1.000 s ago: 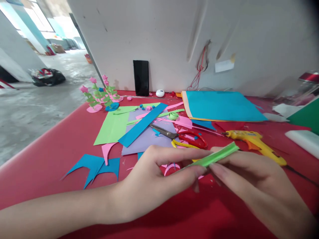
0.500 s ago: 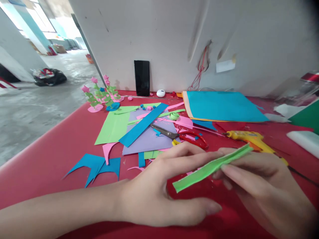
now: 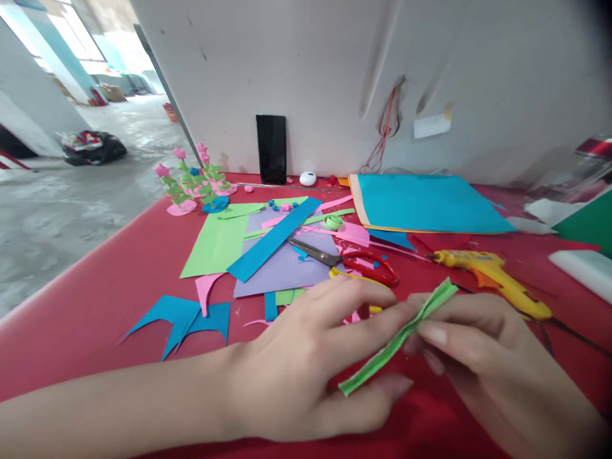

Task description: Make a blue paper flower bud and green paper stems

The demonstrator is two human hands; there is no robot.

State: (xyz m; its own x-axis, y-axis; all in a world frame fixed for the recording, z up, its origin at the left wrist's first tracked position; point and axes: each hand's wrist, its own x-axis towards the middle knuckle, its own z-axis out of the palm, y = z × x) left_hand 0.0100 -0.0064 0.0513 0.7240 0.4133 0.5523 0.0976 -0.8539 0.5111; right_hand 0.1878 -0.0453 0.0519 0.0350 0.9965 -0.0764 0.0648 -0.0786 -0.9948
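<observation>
My right hand [image 3: 492, 357] pinches a narrow folded green paper strip [image 3: 399, 341] near its upper end, thumb in front and fingers behind. The strip slants down to the left, its lower end over my left hand [image 3: 306, 357]. That hand has its thumb and index finger apart on either side of the strip; the index fingertip reaches behind the strip, close to the right fingers. Beyond the hands lie red-handled scissors [image 3: 329, 258], slightly spread, with a yellow measuring tape [image 3: 351, 275] partly hidden by my left hand.
Paper sheets and offcuts cover the red table [image 3: 119, 274], with a blue strip [image 3: 275, 239] and a green coil [image 3: 333, 222] among them. A yellow glue gun [image 3: 497, 277] lies right. Paper flowers [image 3: 191, 185], a phone [image 3: 271, 150] and blue sheets [image 3: 430, 204] are behind.
The green strip has shifted left and tilted more steeply, with its lower end dropping. My right hand has moved slightly left with it, uncovering more of the glue gun.
</observation>
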